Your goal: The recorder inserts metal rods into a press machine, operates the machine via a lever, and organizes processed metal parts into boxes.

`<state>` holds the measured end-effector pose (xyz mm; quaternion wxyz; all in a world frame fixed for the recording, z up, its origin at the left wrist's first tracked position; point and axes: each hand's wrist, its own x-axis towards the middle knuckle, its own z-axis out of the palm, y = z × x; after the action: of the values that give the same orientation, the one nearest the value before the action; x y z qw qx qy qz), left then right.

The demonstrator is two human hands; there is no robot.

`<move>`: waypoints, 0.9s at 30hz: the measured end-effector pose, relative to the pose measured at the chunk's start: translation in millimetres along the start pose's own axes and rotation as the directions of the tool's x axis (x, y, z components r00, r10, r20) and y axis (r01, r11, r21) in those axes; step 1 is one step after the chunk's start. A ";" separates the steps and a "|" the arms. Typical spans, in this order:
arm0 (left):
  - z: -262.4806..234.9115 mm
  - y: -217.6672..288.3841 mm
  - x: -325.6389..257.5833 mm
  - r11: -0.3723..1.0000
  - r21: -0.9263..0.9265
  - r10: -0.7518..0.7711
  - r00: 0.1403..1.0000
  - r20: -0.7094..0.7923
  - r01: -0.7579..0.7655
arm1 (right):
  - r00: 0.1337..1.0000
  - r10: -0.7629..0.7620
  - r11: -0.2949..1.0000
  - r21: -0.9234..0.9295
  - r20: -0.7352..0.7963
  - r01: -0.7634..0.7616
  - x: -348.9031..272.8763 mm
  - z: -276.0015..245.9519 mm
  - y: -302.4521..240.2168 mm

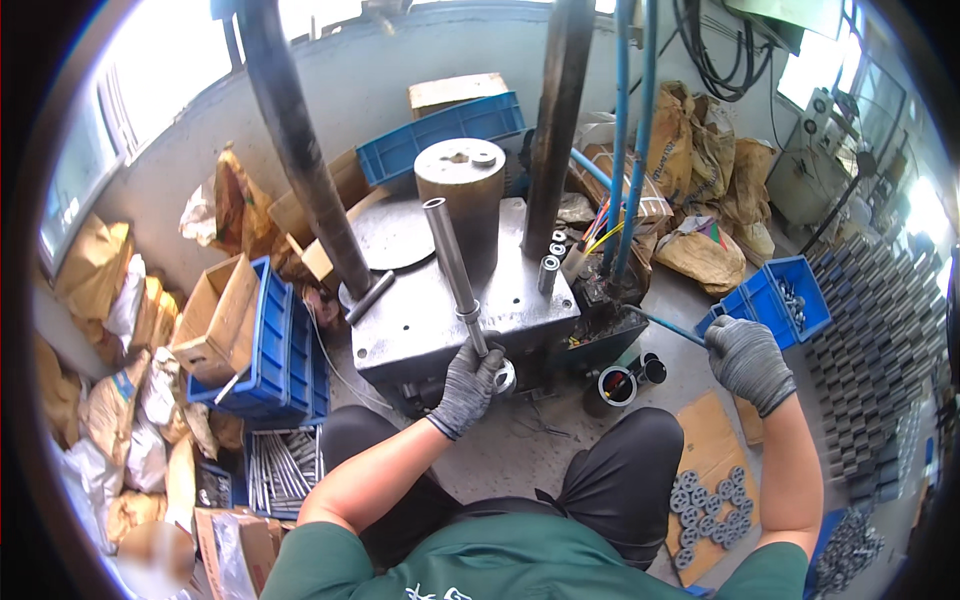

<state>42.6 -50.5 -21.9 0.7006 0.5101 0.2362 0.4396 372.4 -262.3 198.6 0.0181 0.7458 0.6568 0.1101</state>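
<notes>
My left hand (467, 388), in a grey knit glove, is closed round the lower end of a long metal tube (447, 250). The tube stands tilted over the front of the steel press table (420, 320), and a collar sits just above my fingers. A metal ring (505, 378) shows beside that hand. My right hand (748, 362), gloved alike, grips a thin bluish rod (663, 325) at one end. Its far end reaches over a dark, greasy box (610, 335); what that tip touches is unclear. A thick steel cylinder (460, 200) stands behind the tube.
Two dark columns (305, 150) rise from the table. Small bearings (549, 272) stand at its right edge. Blue crates (290, 340) and sacks flank the left. At right are a blue bin (780, 300), stacked tubes (870, 350) and round metal parts on cardboard (700, 430).
</notes>
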 end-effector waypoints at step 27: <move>1.9 211.1 317.0 0.556 0.777 0.477 0.879 -0.007 -0.296 | 0.993 0.106 0.977 0.180 0.043 -0.112 0.1 -18.5 -7.2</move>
<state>124.1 239.8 210.7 0.2783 0.7424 0.3533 0.4966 361.9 -263.4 215.4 -0.0451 0.7810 0.6217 0.0380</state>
